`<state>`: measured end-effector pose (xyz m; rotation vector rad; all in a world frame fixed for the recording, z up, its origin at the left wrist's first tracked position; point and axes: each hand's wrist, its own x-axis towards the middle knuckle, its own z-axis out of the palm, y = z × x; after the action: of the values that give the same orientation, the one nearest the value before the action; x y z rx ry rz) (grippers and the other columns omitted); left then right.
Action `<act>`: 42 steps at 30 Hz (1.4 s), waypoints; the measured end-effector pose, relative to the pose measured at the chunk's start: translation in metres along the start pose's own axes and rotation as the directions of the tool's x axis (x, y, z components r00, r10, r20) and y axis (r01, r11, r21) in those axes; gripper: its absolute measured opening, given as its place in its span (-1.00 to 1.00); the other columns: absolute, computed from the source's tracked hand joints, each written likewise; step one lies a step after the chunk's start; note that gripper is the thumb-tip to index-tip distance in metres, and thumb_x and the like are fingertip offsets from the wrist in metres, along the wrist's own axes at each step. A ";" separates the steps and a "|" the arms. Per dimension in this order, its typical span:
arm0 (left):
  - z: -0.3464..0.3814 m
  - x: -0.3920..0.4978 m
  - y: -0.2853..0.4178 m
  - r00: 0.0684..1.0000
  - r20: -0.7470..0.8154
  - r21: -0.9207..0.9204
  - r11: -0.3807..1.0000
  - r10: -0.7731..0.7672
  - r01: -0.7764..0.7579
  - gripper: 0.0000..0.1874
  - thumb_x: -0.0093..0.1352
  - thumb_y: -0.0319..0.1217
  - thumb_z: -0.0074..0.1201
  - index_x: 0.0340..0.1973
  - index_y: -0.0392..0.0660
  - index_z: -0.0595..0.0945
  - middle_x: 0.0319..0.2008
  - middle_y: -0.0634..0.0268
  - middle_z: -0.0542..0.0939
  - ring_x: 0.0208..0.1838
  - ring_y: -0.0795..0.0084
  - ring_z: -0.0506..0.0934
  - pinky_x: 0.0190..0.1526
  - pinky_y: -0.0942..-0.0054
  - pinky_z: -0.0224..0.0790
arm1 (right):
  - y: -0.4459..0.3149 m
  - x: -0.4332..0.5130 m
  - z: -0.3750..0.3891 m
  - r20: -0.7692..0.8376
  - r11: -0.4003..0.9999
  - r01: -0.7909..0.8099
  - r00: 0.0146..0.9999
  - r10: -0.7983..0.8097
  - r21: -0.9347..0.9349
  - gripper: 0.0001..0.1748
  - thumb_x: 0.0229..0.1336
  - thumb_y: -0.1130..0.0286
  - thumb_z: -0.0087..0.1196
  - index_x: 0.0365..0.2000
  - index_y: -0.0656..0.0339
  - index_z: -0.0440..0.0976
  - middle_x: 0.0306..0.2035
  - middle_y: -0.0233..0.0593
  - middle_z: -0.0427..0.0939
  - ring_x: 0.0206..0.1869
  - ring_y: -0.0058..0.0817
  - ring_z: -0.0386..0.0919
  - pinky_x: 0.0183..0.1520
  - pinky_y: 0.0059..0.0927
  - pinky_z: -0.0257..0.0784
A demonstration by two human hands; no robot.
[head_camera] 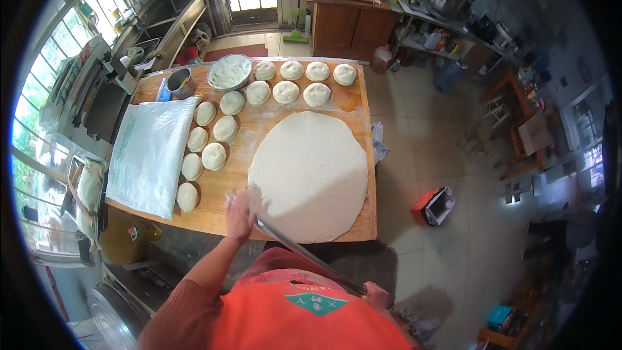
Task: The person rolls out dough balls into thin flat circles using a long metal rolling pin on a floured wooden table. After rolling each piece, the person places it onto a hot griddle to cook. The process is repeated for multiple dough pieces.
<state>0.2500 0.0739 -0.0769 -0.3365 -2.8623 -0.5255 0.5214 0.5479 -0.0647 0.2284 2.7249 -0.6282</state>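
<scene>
A large, thin round sheet of rolled dough covers the right side of the wooden board. A long, thin grey rolling pin slants across the front of my body, past the board's near edge. Its far end is in my left hand, which is blurred and sits beside the dough sheet's lower left rim. My right hand is closed around the near end, low by the right side of my apron. Several round dough pieces lie left of the sheet and along the back.
Plastic sheeting covers the board's left part. Behind it stand a metal pot and a bowl of flour. An oil bottle is below the board's left front edge. A red bin stands on the floor at right.
</scene>
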 end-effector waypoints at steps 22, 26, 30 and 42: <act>-0.017 0.087 0.214 0.606 -0.164 -0.986 -0.145 0.779 -0.081 -0.48 0.44 -0.49 0.11 0.33 -0.10 0.48 -0.12 0.11 0.60 -0.24 0.19 0.58 -0.13 0.26 0.53 | -0.243 0.118 0.120 -0.045 0.586 -0.227 0.910 0.412 0.778 -0.66 0.25 0.29 0.32 -0.20 0.30 0.42 -0.58 -0.23 0.53 -0.68 -0.47 0.50 -0.66 -0.36 0.44; -0.044 0.042 0.144 0.650 0.089 -0.962 0.234 0.755 -0.139 -0.58 0.42 -0.29 0.28 0.14 -0.16 0.61 -0.14 0.22 0.61 -0.14 0.32 0.59 -0.05 0.35 0.52 | -0.271 0.092 0.057 0.196 0.249 -0.250 0.955 0.221 0.936 -0.78 0.27 0.44 0.26 -0.40 0.21 0.41 -0.66 -0.41 0.35 -0.74 -0.55 0.36 -0.70 -0.42 0.31; -0.070 0.007 -0.018 0.577 0.804 -0.594 0.246 0.145 0.765 -0.63 0.55 -0.22 0.10 0.13 -0.22 0.61 -0.21 0.23 0.65 -0.20 0.44 0.62 -0.30 0.29 0.55 | -0.310 0.078 -0.009 0.273 0.168 -0.282 0.959 0.078 0.945 -0.75 0.28 0.48 0.21 -0.46 0.17 0.35 -0.67 -0.40 0.32 -0.72 -0.57 0.34 -0.67 -0.44 0.31; -0.169 -0.089 -0.212 0.610 0.390 -0.892 -0.120 -0.689 0.435 -0.69 0.62 -0.28 -0.03 0.03 -0.30 0.60 -0.22 0.19 0.68 -0.20 0.43 0.67 -0.21 0.43 0.63 | -0.532 0.180 0.041 0.001 0.730 0.309 0.921 -0.390 0.610 -0.68 0.23 0.42 0.32 -0.18 0.20 0.35 -0.54 -0.30 0.49 -0.56 -0.44 0.53 -0.48 -0.33 0.48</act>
<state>0.3078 -0.1978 -0.0124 0.9155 -1.7496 -2.3827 0.2448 0.0705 0.0473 -0.1936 2.3645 -1.5625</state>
